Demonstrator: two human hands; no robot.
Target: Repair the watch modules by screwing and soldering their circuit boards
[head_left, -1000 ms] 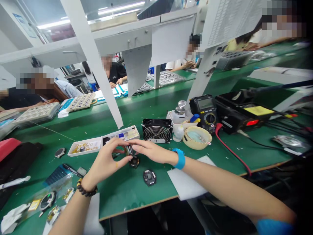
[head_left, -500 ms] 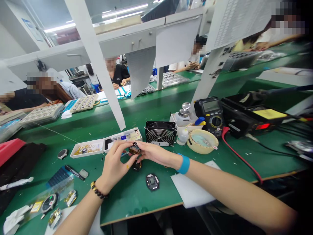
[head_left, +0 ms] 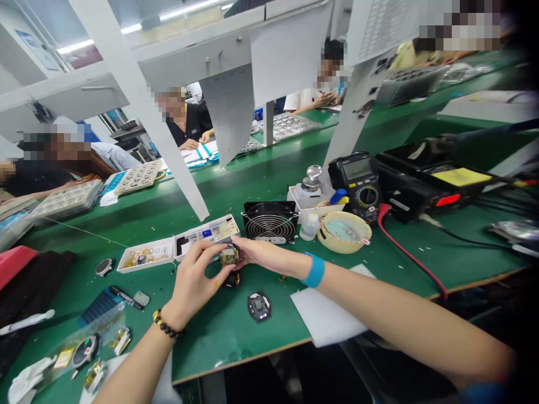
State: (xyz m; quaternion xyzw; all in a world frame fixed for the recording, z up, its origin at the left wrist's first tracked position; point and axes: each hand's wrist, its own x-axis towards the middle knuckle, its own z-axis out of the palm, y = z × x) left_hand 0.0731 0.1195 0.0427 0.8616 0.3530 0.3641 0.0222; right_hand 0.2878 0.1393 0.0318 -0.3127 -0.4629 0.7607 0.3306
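Observation:
Both hands sit over the green bench mat. My left hand (head_left: 193, 283) and my right hand (head_left: 269, 259) pinch a small round watch module (head_left: 229, 256) with a gold-coloured face between their fingertips. Just below them lies a dark round watch part (head_left: 232, 279), close to my left fingers. A black watch casing (head_left: 259, 306) with a grey centre lies nearer me, apart from both hands. My left wrist wears a dark bead bracelet (head_left: 166, 326), and my right wrist a blue band (head_left: 315, 270).
A white parts box (head_left: 145, 255) and an open kit box (head_left: 206, 234) stand just beyond my hands. Further right are a black cooling fan (head_left: 270, 221), a multimeter (head_left: 357, 182), a sponge dish (head_left: 339, 232) and a white foam sheet (head_left: 324, 308). Co-workers sit across the bench.
The small module has turned in my fingers, its gold face now showing upward. My hands have shifted slightly, and the whole view has moved a little.

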